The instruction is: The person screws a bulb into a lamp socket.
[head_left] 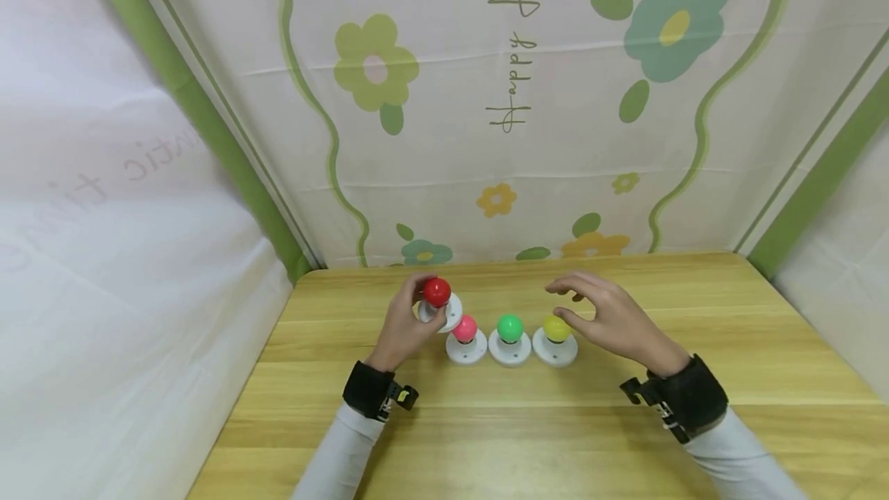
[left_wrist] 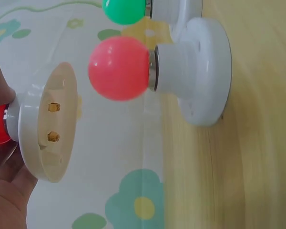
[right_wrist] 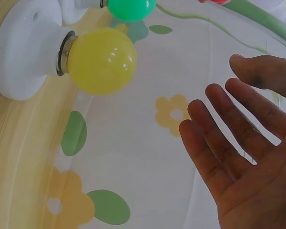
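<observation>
My left hand (head_left: 410, 322) grips a red bulb (head_left: 437, 292) in a round white socket base, thumb and fingers about the socket's neck. In the left wrist view the hollow underside of that base (left_wrist: 50, 124) shows two brass terminals, and it is off the table. Three more bulbs stand upright in white bases in a row: a pink bulb (head_left: 464, 328), a green bulb (head_left: 510, 328) and a yellow bulb (head_left: 556, 328). My right hand (head_left: 604, 315) hovers beside the yellow bulb with its fingers extended and apart, holding nothing.
The bases stand on a wood-grain table (head_left: 486, 438). A white cloth printed with flowers (head_left: 444, 137) hangs along the table's far edge, and another cloth wall (head_left: 139, 253) borders the left side. Black camera straps (head_left: 694, 396) wrap both wrists.
</observation>
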Available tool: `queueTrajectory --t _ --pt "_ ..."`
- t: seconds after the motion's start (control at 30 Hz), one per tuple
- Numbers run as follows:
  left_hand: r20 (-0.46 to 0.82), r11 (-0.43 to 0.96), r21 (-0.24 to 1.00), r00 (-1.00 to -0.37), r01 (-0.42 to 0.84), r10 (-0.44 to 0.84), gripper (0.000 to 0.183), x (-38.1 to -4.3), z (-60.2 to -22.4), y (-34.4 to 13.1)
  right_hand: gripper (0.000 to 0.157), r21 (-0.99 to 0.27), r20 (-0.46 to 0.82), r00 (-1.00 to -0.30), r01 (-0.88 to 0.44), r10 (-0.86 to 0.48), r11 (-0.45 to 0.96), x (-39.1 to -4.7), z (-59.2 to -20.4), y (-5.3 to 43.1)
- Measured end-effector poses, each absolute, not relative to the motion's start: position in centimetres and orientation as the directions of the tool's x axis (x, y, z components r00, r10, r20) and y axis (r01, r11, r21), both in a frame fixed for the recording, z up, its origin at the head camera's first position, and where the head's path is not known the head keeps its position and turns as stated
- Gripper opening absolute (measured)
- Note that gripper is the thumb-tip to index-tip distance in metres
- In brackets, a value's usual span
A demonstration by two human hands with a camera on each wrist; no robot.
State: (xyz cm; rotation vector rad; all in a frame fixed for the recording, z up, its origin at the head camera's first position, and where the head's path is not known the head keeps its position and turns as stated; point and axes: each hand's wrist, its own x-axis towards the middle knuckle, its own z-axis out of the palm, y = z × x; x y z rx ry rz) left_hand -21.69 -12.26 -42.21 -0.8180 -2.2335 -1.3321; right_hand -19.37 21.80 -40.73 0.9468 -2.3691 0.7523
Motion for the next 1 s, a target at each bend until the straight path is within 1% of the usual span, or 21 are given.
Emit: queueTrajectory --t 0.1,0.2,0.53,0.77,0.9,1.0 --pt "0.607 0.371 0.650 -0.747 0.663 0.271 0.055 -20.9 -41.2 -12.5 0.038 -0.309 0.600 -0.651 -0.725 -0.465 0.616 -19.3 -40.9 22.0" --pt "0.597 0.379 0.657 -0.757 0.652 0.267 0.055 -20.7 -41.1 -12.8 0.038 -0.309 0.597 -0.656 -0.719 -0.462 0.622 -19.3 -41.0 22.3" --pt "0.551 0.414 0.679 -0.794 0.606 0.256 0.055 -21.2 -42.3 -13.7 0.038 -0.308 0.597 -0.661 -0.712 -0.455 0.631 -19.4 -41.4 23.1" --pt "0.498 0.449 0.695 -0.827 0.561 0.262 0.064 -23.5 -45.6 -15.1 0.037 -0.299 0.596 -0.669 -0.698 -0.445 0.650 -19.3 -41.6 23.3" --pt "0.443 0.480 0.705 -0.853 0.522 0.276 0.059 -24.0 -46.5 -15.8 0.037 -0.303 0.589 -0.677 -0.691 -0.441 0.656 -19.3 -41.6 23.4" --pt "0.368 0.491 0.735 -0.884 0.467 0.289 0.053 -24.1 -46.8 -16.1 0.035 -0.306 0.584 -0.682 -0.687 -0.440 0.659 -19.3 -41.6 23.4"
